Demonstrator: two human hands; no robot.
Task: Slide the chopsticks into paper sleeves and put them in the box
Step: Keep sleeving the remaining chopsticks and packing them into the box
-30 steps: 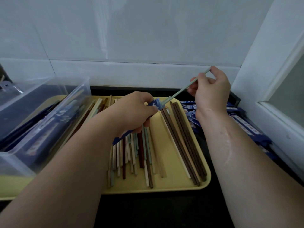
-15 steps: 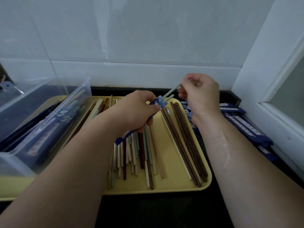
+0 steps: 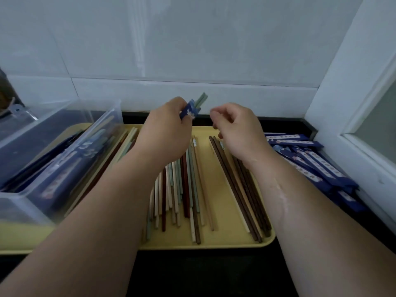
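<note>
My left hand [image 3: 169, 133] grips a blue paper sleeve [image 3: 189, 109] above the far edge of the yellow tray [image 3: 225, 243]. The ends of pale green chopsticks [image 3: 201, 100] stick a short way out of the sleeve's top. My right hand [image 3: 237, 129] hovers just right of the sleeve, fingers curled, holding nothing. Loose chopsticks [image 3: 182, 189] of several colours lie on the tray under my hands, with a brown set [image 3: 242, 189] to their right. The clear plastic box [image 3: 102, 123] stands at the left and holds sleeved chopsticks.
A pile of blue paper sleeves [image 3: 317, 163] lies on the dark counter right of the tray, against the white window frame [image 3: 342, 116]. A white tiled wall runs close behind the tray. The box rests partly on the tray's left side.
My right hand pushed the green chopsticks down into the sleeve, then let go and drew slightly back. My left hand lifted the sleeve up and away toward the wall.
</note>
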